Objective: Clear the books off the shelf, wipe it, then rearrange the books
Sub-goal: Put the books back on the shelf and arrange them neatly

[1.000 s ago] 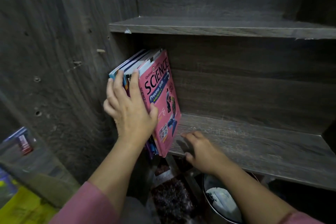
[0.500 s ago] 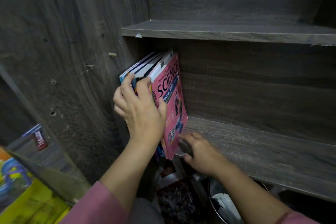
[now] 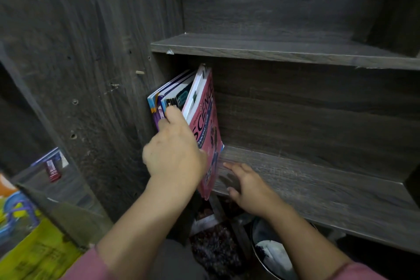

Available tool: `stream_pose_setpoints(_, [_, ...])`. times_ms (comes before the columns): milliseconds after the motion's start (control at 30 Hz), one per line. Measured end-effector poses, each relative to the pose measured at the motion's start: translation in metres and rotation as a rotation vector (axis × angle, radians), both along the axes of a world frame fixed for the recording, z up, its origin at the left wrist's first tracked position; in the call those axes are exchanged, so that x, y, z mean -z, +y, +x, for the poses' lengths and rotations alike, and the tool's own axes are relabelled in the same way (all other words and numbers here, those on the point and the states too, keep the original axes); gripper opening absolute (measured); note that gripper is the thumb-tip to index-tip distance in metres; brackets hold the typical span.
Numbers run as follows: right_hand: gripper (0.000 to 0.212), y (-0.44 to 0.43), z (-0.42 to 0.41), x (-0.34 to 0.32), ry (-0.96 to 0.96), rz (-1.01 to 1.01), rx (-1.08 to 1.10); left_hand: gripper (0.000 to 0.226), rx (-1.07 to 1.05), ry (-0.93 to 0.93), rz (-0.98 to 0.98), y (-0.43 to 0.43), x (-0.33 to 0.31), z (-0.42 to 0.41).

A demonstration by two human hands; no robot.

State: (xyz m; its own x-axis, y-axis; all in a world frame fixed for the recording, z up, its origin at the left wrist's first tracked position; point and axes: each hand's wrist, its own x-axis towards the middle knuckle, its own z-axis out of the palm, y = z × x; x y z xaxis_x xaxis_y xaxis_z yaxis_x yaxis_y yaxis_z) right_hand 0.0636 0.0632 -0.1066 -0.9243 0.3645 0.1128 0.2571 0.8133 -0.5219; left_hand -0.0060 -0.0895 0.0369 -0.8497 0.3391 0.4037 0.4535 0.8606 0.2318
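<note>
Left grip clamps the books, right grip lies flat-fingered on the shelf just beside; I'd square the leaning science book upright before letting go.

a home – wooden shelf, schoolbooks

Dim indoor light, dark shadowed corners, slight motion blur, wide-angle edge distortion

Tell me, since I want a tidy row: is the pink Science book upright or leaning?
Leaning. The pink Science book tilts left against the other books the left hand grips.
</note>
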Motion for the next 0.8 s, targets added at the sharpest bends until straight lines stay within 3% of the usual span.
stream_pose_setpoints(233, [0.065,-0.002,0.011,-0.002,-0.011,0.016,0.001,0.049,0.080,0.008,0.016,0.051,-0.012,-0.035])
stream_pose_setpoints(467, [0.061,-0.001,0.013,-0.007,-0.041,-0.010,0.014,0.063,0.041,-0.018,-0.065,0.071,-0.027,-0.045])
stream_pose_setpoints(533, [0.060,-0.002,0.015,-0.007,-0.076,-0.010,0.007,0.063,0.087,0.042,-0.077,0.083,-0.030,-0.053])
stream_pose_setpoints(700, [0.059,0.002,0.018,-0.004,-0.098,-0.027,0.007,0.056,0.285,0.203,-0.328,0.088,-0.025,-0.072])
stream_pose_setpoints(800, [0.059,0.004,0.017,-0.004,-0.083,-0.034,0.033,0.061,0.292,0.204,-0.297,0.073,-0.026,-0.065])
